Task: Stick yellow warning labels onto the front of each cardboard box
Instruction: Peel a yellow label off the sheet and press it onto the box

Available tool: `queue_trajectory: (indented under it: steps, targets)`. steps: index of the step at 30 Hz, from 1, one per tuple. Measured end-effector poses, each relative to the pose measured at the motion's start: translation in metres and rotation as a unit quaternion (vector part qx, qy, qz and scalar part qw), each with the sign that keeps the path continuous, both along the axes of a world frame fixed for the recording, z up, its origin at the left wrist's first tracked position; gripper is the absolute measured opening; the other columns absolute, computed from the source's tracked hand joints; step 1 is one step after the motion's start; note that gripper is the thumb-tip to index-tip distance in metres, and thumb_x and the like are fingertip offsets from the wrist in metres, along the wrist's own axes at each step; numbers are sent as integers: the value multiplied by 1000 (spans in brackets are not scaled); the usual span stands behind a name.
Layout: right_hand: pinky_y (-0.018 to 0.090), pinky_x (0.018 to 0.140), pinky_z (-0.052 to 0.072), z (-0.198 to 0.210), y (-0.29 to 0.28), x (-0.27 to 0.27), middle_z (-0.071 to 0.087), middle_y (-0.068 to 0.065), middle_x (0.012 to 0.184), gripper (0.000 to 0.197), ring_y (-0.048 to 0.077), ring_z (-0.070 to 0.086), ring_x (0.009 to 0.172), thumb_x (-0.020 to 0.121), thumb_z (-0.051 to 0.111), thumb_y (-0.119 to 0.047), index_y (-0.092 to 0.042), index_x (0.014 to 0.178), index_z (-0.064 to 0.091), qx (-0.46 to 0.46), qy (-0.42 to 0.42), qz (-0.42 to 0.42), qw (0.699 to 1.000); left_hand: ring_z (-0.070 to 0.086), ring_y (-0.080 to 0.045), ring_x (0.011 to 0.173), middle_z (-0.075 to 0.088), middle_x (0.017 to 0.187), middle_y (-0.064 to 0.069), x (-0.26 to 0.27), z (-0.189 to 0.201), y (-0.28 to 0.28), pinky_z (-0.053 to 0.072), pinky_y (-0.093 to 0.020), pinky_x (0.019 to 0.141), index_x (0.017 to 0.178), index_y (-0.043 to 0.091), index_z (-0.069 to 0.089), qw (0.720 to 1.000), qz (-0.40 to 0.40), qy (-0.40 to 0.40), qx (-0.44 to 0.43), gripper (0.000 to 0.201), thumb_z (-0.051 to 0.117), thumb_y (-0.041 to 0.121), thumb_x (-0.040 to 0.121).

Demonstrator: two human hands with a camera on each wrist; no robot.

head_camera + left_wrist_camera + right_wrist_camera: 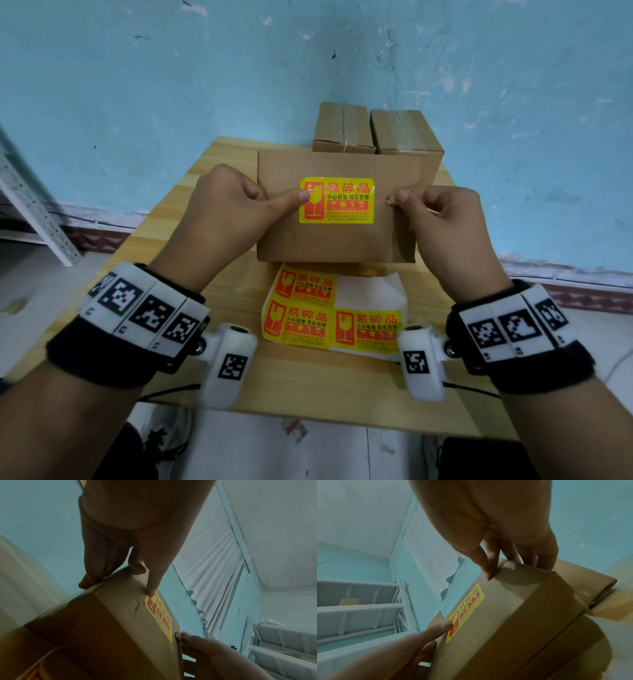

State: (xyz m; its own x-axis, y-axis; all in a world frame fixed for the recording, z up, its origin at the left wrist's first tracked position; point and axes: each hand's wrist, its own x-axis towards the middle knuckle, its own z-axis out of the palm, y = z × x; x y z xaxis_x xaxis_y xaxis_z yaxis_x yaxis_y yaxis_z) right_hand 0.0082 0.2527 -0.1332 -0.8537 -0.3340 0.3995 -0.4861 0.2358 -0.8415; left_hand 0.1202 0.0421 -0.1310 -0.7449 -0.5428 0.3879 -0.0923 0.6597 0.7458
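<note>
Cardboard box (342, 236) stands at surface (191, 212) centre, yellow label (337, 200) on its front. Left grip (226, 209) clasps nine o'clock edge, thumb pressing label; right grip (442, 219) clasps three o'clock edge.

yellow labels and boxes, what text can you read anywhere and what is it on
"易碎品": large red heading on the yellow warning label stuck on the front brown cardboard box.
"小心轻放 勿压勿摔": black line below it.
Same two lines on three yellow labels on the white backing sheet.
Bottom fine print on each label: too small to read.
Black-and-white square markers on the wristbands: patterns, no words.
Two back boxes: no text visible.
</note>
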Motion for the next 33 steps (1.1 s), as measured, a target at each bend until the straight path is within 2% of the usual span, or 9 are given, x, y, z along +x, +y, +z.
queue_trajectory:
  steps: [5, 8, 12, 16, 20, 23, 25, 29, 33]
  targets:
    - [25, 56, 41, 4, 2, 5, 60, -6, 63, 28, 6, 49, 54, 94, 63, -15, -18, 67, 66, -29, -59, 21, 998, 44, -20, 47, 38, 40, -6, 0, 0, 2, 46, -39, 57, 36, 10, 42, 1000, 3, 0, -3, 68, 78, 56, 72]
    - [31, 57, 47, 3, 2, 5, 63, 2, 67, 19, 18, 57, 61, 83, 78, -22, -18, 71, 64, -21, -43, 13, 999, 46, -21, 48, 41, 43, -10, 0, 0, 2, 48, -42, 57, 38, 9, 45, 1000, 2, -7, -2, 67, 78, 56, 72]
    - [46, 62, 56, -1, 1, 2, 66, 6, 78, 26, 20, 60, 65, 76, 84, -26, -20, 77, 59, -21, -32, -15, 999, 46, -22, 49, 40, 44, -10, 1, 1, 2, 49, -42, 57, 41, 4, 49, 1000, 2, -9, 7, 67, 79, 56, 71]
    - [40, 55, 51, -3, 0, 2, 57, 5, 68, 40, 19, 54, 57, 71, 87, -35, -17, 74, 51, -18, -17, -34, 999, 49, -27, 53, 40, 47, -13, 0, 1, 2, 57, -51, 64, 47, -5, 55, 999, 2, -22, 35, 71, 81, 58, 66]
    - [51, 61, 56, -5, -4, 4, 58, 10, 69, 54, 34, 65, 68, 54, 84, -58, -21, 66, 47, 16, 4, -67, 998, 55, -31, 54, 38, 47, -12, 1, 3, 7, 57, -55, 64, 45, -1, 49, 999, 17, -22, 45, 75, 79, 66, 62]
    - [49, 62, 56, -7, -5, 3, 59, 13, 74, 55, 32, 64, 70, 54, 85, -58, -21, 62, 44, 32, 27, -84, 996, 65, -39, 61, 43, 48, -17, 1, 4, 5, 58, -56, 65, 51, -9, 51, 997, 24, -27, 66, 88, 77, 74, 56]
    - [47, 59, 55, -6, -4, 3, 57, 11, 70, 56, 34, 64, 68, 54, 85, -58, -21, 61, 43, 29, 31, -85, 996, 61, -34, 57, 41, 49, -15, 0, 3, 1, 58, -58, 67, 55, -14, 50, 995, 14, -28, 91, 95, 76, 78, 51]
    - [45, 58, 56, -5, -3, 3, 55, 8, 68, 55, 33, 66, 68, 56, 87, -54, -20, 61, 44, 33, 31, -83, 996, 52, -25, 55, 33, 44, -4, 1, 4, 1, 58, -60, 69, 39, 12, 42, 994, 19, -24, 102, 70, 76, 71, 55]
    - [46, 57, 56, -7, -2, 1, 57, 11, 69, 56, 32, 65, 68, 54, 84, -59, -21, 60, 43, 32, 38, -83, 995, 54, -22, 54, 35, 36, 6, 1, 4, -1, 60, -56, 71, 32, 15, 40, 991, 12, -20, 132, 69, 77, 63, 64]
